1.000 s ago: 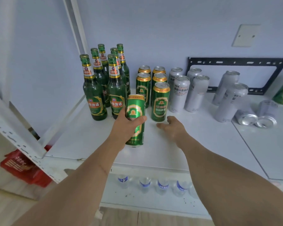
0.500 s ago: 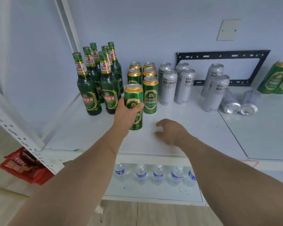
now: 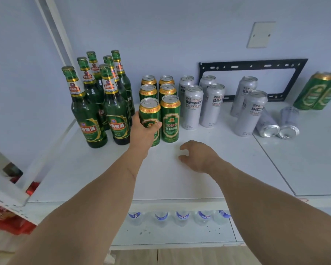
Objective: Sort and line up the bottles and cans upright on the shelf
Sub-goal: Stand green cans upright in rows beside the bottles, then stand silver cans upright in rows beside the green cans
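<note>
My left hand (image 3: 144, 131) grips a green can (image 3: 149, 115) that stands upright on the white shelf (image 3: 180, 180), at the front left of two rows of green cans (image 3: 170, 119). Several green bottles (image 3: 88, 111) stand to its left. Upright silver cans (image 3: 192, 106) stand to the right, then two more silver cans (image 3: 249, 111). Two silver cans lie on their sides (image 3: 277, 128) further right. Two green cans (image 3: 319, 92) stand at the far right. My right hand (image 3: 199, 155) hovers over the shelf, fingers loosely curled, holding nothing.
A black metal bracket (image 3: 252, 66) leans on the back wall. The shelf's white upright post (image 3: 54, 25) rises at the left. Water bottles (image 3: 180, 217) stand on the lower shelf. A red package (image 3: 6, 219) lies on the floor at the left.
My left hand has carried the green can back from the shelf's front and set it beside the front can of the green rows. My right hand stayed near the shelf middle.
</note>
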